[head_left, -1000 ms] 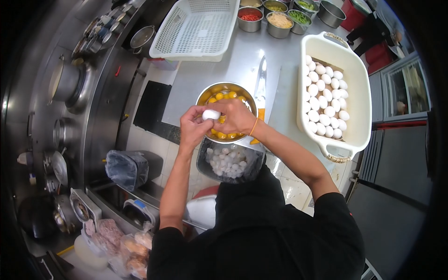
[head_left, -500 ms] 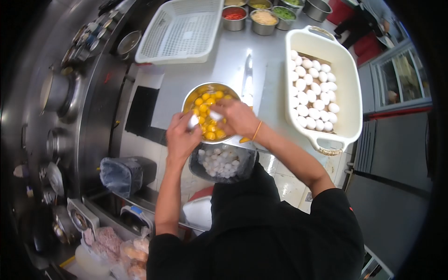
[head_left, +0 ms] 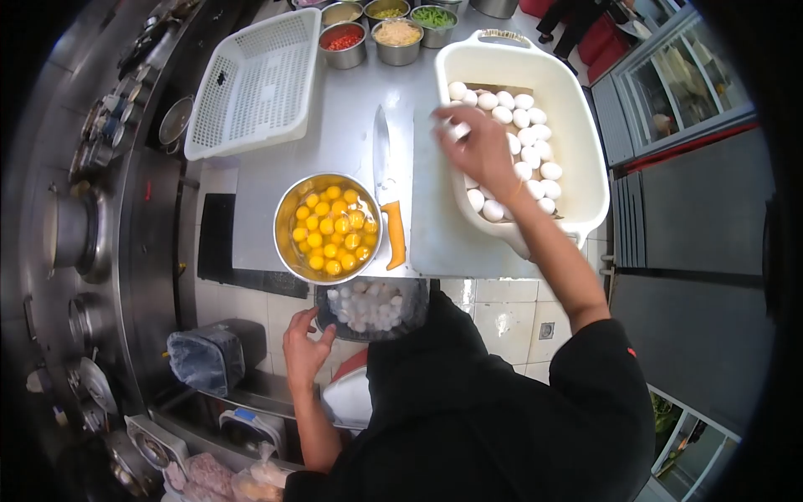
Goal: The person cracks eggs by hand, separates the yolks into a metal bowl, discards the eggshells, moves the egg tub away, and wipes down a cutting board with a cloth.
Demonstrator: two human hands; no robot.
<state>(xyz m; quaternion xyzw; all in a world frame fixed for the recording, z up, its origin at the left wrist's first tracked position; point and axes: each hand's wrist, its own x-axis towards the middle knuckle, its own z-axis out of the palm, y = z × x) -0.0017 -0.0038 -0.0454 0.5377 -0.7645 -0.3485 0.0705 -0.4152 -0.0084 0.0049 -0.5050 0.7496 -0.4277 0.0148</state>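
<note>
My right hand [head_left: 481,151], slightly blurred, is over the left side of a cream tub [head_left: 590,167] that holds several white eggs [head_left: 531,156]. A white egg [head_left: 457,131] shows between its fingers. Beside the bin, my left hand [head_left: 308,341] is low at the table's front edge, thumb and fingers apart, with nothing in it. The steel bowl [head_left: 282,251] on the table contains many yolks [head_left: 335,224] in clear egg white. Below the edge, a lined bin [head_left: 414,326] is filled with eggshells [head_left: 368,308].
A knife [head_left: 383,159] with an orange handle lies right of the bowl. A white perforated basket [head_left: 251,84] and steel pots of chopped ingredients [head_left: 343,52] stand farther back. Another lined bin [head_left: 205,360] is on the floor at left. A person's legs [head_left: 570,25] show at upper right.
Both hands have left the bowl, where each held a white shell piece. My right hand has moved to the egg tub; my left has dropped beside the shell bin. The camera view has shifted.
</note>
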